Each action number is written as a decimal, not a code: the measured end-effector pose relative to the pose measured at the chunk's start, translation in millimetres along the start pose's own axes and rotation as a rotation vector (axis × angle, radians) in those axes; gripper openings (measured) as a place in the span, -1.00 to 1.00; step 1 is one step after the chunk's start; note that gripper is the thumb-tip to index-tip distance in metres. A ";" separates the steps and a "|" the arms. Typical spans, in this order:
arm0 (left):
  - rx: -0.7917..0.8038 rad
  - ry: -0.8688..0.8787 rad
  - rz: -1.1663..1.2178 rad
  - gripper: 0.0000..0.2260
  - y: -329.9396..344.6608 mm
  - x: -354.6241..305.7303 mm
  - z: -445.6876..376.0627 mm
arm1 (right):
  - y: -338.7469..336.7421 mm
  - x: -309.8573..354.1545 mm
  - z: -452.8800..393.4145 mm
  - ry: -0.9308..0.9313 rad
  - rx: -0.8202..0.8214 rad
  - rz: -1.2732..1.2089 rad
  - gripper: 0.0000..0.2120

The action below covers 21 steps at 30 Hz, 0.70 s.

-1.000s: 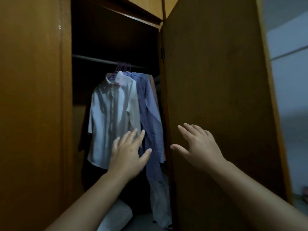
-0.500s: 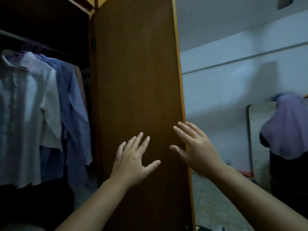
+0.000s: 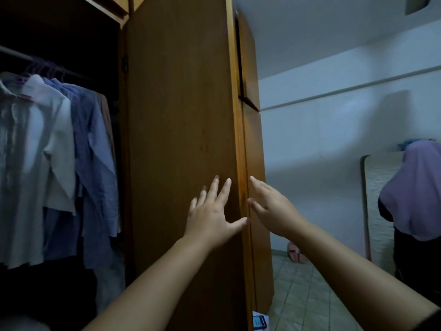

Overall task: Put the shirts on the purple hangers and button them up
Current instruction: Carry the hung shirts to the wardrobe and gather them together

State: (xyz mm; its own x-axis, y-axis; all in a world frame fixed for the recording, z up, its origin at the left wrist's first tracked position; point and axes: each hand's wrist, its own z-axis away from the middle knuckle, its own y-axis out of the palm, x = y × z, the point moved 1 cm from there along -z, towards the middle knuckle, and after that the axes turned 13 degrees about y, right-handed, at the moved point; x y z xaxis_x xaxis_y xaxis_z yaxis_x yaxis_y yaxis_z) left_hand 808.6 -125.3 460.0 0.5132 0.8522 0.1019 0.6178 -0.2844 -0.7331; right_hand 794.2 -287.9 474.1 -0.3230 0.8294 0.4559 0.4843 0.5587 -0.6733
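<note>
A white shirt (image 3: 31, 163) and a blue shirt (image 3: 95, 149) hang on purple hangers (image 3: 44, 68) from the rail (image 3: 14, 53) inside the open wardrobe at the left. My left hand (image 3: 212, 216) is spread in front of the open wooden wardrobe door (image 3: 179, 115), fingers straight, holding nothing. My right hand (image 3: 272, 209) reaches just past the door's free edge, fingers straight, also empty. Both hands are well to the right of the shirts.
A white wall (image 3: 334, 139) and tiled floor (image 3: 300, 295) lie to the right. A purple garment (image 3: 415, 194) is draped over dark furniture at the far right, beside an upright mattress (image 3: 377, 199). A pink slipper (image 3: 296, 254) lies on the floor and a phone (image 3: 260, 321) near the door's foot.
My view has swung right, away from the wardrobe interior toward the room. Both hands have moved from in front of the shirts to the door's free edge, staying open.
</note>
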 end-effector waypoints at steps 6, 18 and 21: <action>-0.026 -0.051 -0.038 -0.17 9.2 -9.0 -4.9 | 11.5 -16.3 -19.7 -0.034 0.176 -0.307 -0.51; -0.079 -0.101 -0.037 -0.18 -24.8 -8.2 43.9 | 27.6 0.5 -4.0 -0.304 0.186 -0.651 -0.53; -0.125 -0.079 -0.106 -0.17 -46.8 -2.0 65.6 | 39.5 20.1 2.0 -0.383 0.223 -0.684 -0.54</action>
State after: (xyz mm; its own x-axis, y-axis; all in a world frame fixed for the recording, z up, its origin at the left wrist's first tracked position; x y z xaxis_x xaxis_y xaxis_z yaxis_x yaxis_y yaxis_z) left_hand 739.6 -84.9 450.0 0.3957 0.9109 0.1174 0.7379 -0.2391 -0.6311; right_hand 805.2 -249.2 455.4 -0.7641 0.2251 0.6045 -0.0812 0.8961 -0.4364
